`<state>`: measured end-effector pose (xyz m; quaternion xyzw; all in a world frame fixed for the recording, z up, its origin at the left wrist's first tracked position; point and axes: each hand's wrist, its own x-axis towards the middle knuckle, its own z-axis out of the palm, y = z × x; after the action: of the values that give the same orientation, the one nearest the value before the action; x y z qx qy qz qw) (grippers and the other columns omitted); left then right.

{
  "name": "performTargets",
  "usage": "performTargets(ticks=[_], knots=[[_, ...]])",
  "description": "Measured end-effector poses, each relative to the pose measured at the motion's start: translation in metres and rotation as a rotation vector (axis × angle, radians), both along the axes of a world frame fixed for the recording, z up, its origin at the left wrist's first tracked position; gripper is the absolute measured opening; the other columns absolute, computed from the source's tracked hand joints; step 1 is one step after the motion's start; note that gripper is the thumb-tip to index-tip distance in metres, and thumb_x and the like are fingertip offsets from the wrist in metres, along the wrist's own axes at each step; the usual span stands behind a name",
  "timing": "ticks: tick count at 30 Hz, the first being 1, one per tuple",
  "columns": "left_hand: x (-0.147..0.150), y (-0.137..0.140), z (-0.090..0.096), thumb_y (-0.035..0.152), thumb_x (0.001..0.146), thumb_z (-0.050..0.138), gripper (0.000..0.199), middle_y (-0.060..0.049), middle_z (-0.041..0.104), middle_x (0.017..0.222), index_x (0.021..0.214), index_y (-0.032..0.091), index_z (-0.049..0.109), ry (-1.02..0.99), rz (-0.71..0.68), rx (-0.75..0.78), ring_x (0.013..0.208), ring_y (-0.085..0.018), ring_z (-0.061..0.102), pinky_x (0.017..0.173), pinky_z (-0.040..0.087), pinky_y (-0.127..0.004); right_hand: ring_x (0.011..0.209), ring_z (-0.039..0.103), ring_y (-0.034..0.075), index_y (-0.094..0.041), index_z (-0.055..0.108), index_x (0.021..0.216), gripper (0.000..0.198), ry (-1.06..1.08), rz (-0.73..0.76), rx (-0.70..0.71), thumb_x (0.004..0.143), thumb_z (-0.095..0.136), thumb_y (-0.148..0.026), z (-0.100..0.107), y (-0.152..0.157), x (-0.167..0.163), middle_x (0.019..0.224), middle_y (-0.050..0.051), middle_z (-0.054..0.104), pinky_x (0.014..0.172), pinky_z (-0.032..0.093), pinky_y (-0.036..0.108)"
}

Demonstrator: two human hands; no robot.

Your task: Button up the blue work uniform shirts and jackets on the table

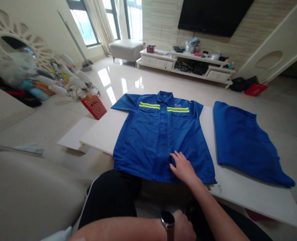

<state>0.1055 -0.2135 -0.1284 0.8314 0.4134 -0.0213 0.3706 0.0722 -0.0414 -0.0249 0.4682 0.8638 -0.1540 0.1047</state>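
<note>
A blue work jacket [143, 140] with yellow-green reflective stripes across the chest lies spread front-up on a white table [103, 130], collar at the far side. My right hand [183, 167] rests on the jacket's lower front, just right of the button placket, fingers apart and holding nothing. Low in the picture, below the jacket hem, is my left hand [184, 226], with a watch [167, 219] on its wrist. Its fingers point down out of sight near my right leg. On the right end of the table lies a folded blue garment [243, 144].
A red paper bag [94, 106] stands beyond the table's left end. Left of me is a beige sofa [35, 187]. A white TV cabinet [163, 62] holding several small items runs along the far wall, with a grey ottoman [127, 50] beside it.
</note>
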Motion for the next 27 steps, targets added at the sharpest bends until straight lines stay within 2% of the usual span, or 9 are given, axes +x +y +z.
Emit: performTargets(ticks=[3, 6, 9, 12, 14, 17, 19, 21, 27], knots=[[-0.029, 0.01, 0.032, 0.024, 0.075, 0.069, 0.008, -0.009, 0.074, 0.067, 0.07, 0.023, 0.076, 0.103, -0.172, 0.035, 0.067, -0.027, 0.072, 0.057, 0.052, -0.037, 0.15, 0.032, 0.043, -0.02, 0.04, 0.158, 0.065, -0.056, 0.007, -0.047, 0.096, 0.054, -0.033, -0.011, 0.0, 0.004, 0.166, 0.016, 0.032, 0.109, 0.044, 0.055], [-0.068, 0.03, 0.078, 0.036, 0.071, 0.074, 0.02, -0.011, 0.075, 0.073, 0.08, 0.018, 0.078, 0.075, -0.137, 0.166, 0.068, -0.028, 0.072, 0.062, 0.055, -0.04, 0.149, 0.035, 0.043, -0.021, 0.039, 0.159, 0.067, -0.054, 0.064, -0.062, 0.095, 0.055, -0.033, -0.011, 0.001, 0.01, 0.165, 0.016, 0.033, 0.109, 0.044, 0.056], [-0.11, 0.055, 0.116, 0.037, 0.079, 0.064, 0.025, -0.014, 0.075, 0.079, 0.081, 0.015, 0.077, 0.088, 0.129, 0.257, 0.072, -0.028, 0.071, 0.064, 0.055, -0.04, 0.148, 0.038, 0.04, -0.022, 0.041, 0.158, 0.069, -0.022, 0.123, -0.091, 0.093, 0.059, -0.031, -0.007, 0.003, 0.018, 0.164, 0.014, 0.035, 0.112, 0.043, 0.052], [-0.147, 0.072, 0.13, 0.027, 0.089, 0.051, 0.027, -0.015, 0.075, 0.105, 0.098, 0.016, 0.075, 0.14, 0.465, 0.389, 0.1, -0.029, 0.07, 0.083, 0.056, -0.041, 0.147, 0.04, 0.038, -0.02, 0.042, 0.158, 0.069, -0.008, 0.16, -0.1, 0.091, 0.057, -0.028, -0.005, 0.001, 0.025, 0.163, 0.014, 0.036, 0.114, 0.042, 0.05], [-0.164, 0.076, 0.122, 0.023, 0.089, 0.052, 0.039, -0.018, 0.065, 0.135, 0.124, 0.016, 0.067, 0.233, 0.623, 0.394, 0.128, -0.033, 0.058, 0.095, 0.054, -0.046, 0.146, 0.042, 0.038, -0.02, 0.042, 0.158, 0.07, 0.001, 0.17, -0.082, 0.09, 0.057, -0.027, -0.004, -0.005, 0.027, 0.163, 0.014, 0.037, 0.114, 0.042, 0.049], [-0.173, 0.072, 0.096, 0.019, 0.084, 0.06, 0.075, -0.016, 0.031, 0.167, 0.156, 0.023, 0.039, 0.369, 0.718, 0.296, 0.151, -0.041, 0.029, 0.107, 0.045, -0.061, 0.144, 0.046, 0.037, -0.021, 0.044, 0.156, 0.072, 0.01, 0.168, -0.044, 0.087, 0.061, -0.028, -0.002, -0.021, 0.029, 0.161, 0.015, 0.04, 0.114, 0.042, 0.049], [-0.173, 0.066, 0.076, 0.018, 0.086, 0.058, 0.081, -0.013, 0.021, 0.171, 0.161, 0.028, 0.03, 0.406, 0.717, 0.292, 0.154, -0.044, 0.021, 0.112, 0.037, -0.068, 0.142, 0.048, 0.037, -0.02, 0.046, 0.155, 0.073, 0.004, 0.166, -0.016, 0.084, 0.062, -0.028, -0.002, -0.034, 0.03, 0.16, 0.015, 0.042, 0.114, 0.042, 0.05], [-0.168, 0.058, 0.059, 0.016, 0.091, 0.049, 0.075, -0.011, 0.022, 0.171, 0.162, 0.031, 0.029, 0.436, 0.709, 0.336, 0.155, -0.044, 0.019, 0.114, 0.033, -0.071, 0.142, 0.048, 0.037, -0.02, 0.046, 0.155, 0.073, -0.012, 0.16, 0.005, 0.083, 0.062, -0.027, -0.003, -0.048, 0.033, 0.16, 0.015, 0.041, 0.114, 0.042, 0.05], [-0.142, 0.016, 0.018, 0.014, 0.095, 0.035, 0.073, -0.012, 0.016, 0.172, 0.164, 0.03, 0.021, 0.518, 0.71, 0.47, 0.155, -0.047, 0.012, 0.107, 0.037, -0.076, 0.14, 0.049, 0.038, -0.024, 0.048, 0.152, 0.073, -0.051, 0.132, 0.017, 0.082, 0.067, -0.026, 0.007, -0.093, 0.044, 0.159, 0.016, 0.043, 0.11, 0.043, 0.055]])
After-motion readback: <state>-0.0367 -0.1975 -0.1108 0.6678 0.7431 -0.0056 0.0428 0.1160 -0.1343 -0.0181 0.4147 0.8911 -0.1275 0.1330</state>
